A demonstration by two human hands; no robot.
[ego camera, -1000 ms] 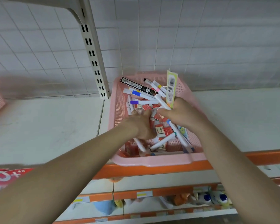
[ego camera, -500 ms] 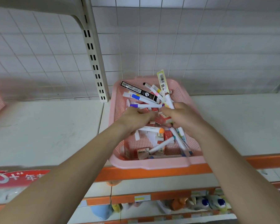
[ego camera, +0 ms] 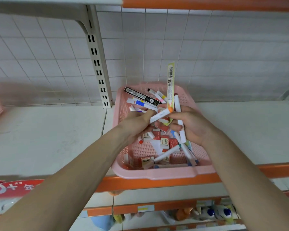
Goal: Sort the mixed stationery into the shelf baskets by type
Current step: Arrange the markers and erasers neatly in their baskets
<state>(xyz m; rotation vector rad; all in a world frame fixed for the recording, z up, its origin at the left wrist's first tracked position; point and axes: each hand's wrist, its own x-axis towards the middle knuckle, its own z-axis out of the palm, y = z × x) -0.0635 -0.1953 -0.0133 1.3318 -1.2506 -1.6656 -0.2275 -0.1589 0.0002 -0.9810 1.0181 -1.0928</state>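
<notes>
Both hands have risen above the pink basket on the white shelf. Right hand grips several markers and a yellow packet; left hand seemingly pinches an orange-capped marker.

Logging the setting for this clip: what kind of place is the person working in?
Most likely a shop aisle. Slotted uprights carry shelves with orange edge strips and price labels, a pink basket holds packaged markers and erasers, and bottled goods sit on the shelf below.
</notes>
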